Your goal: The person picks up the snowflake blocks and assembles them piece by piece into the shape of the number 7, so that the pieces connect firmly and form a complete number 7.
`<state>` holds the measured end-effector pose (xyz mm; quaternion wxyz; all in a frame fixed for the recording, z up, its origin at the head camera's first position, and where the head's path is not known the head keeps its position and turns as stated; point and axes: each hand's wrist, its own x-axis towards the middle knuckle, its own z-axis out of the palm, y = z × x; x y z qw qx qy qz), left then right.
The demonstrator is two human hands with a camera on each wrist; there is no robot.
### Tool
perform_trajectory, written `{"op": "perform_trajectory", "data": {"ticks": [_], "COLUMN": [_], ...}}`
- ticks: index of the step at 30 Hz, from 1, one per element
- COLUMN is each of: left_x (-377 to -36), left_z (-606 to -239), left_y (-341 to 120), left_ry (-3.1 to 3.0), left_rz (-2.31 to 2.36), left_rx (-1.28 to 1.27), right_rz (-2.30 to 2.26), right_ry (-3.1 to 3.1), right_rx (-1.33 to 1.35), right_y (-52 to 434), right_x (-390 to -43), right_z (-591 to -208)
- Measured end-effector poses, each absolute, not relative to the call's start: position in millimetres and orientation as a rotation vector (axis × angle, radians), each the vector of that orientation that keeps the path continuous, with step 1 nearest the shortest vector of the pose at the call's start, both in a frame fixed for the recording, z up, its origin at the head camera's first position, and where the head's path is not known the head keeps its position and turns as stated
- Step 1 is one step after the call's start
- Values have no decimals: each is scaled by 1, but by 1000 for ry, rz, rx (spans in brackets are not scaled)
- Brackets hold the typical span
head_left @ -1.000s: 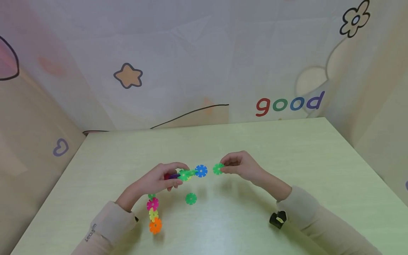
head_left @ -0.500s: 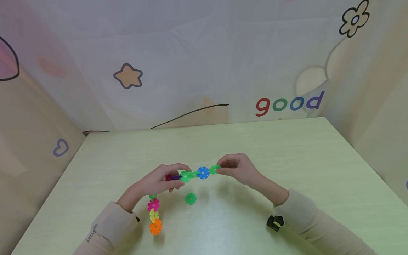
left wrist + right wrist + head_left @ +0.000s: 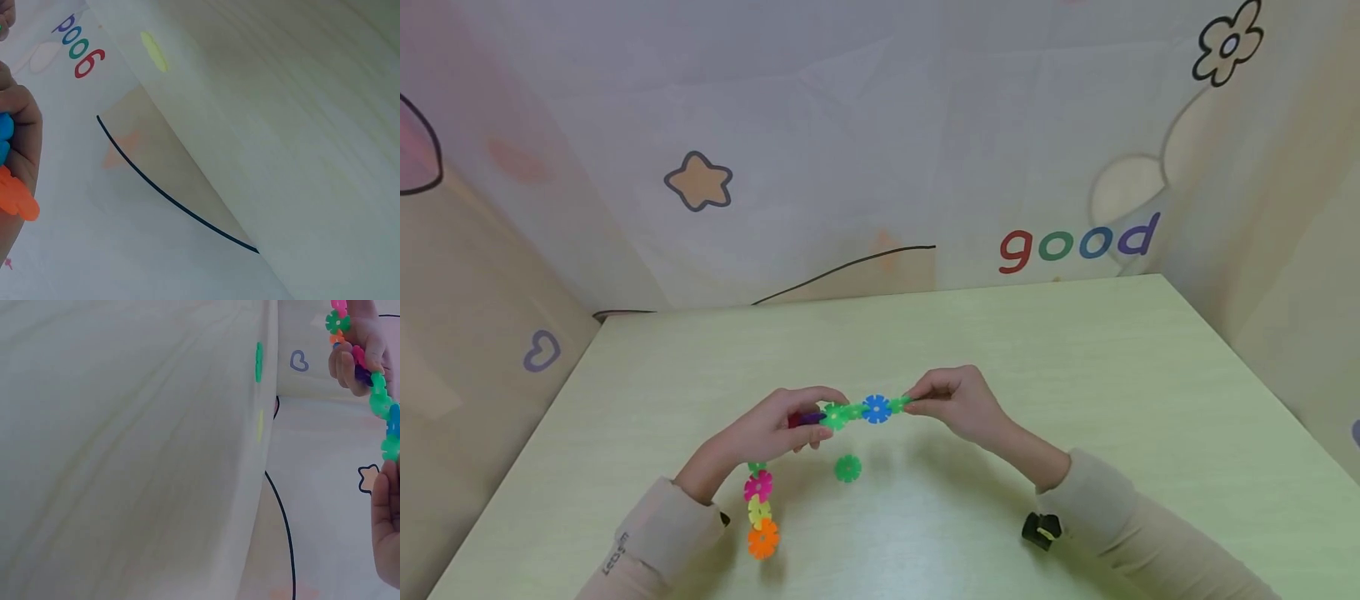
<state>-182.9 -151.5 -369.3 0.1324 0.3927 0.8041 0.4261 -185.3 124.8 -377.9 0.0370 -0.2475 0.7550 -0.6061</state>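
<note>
While raised over table [image 3: 1075, 350], both hands [image 3: 955, 404] pinching chain [image 3: 876, 408] ends, wrists bent inward

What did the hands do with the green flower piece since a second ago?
The right hand moved its green piece leftward until it met the blue piece at the end of the chain; before, there was a gap. The left hand still grips the chain. The loose green piece stayed on the table.
</note>
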Motion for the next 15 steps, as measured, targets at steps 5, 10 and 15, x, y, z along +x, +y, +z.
{"op": "perform_trajectory", "data": {"ticks": [5,10,15], "left_x": [-181,-180,-180], "left_z": [-369,-368,-366], "left_y": [-151,-152,-152], "left_ry": [2323,2338,2333], "left_rz": [1238,1236,1251], "left_rx": [1140,1133,1134], "right_rz": [-1903,-1876,-1847], "right_ry": [2350,2383,2398], "right_rx": [-808,-845,-844], "right_y": [121,120,122], "right_x": [-185,-187,-188], "right_z": [-380,-379,-378]}}
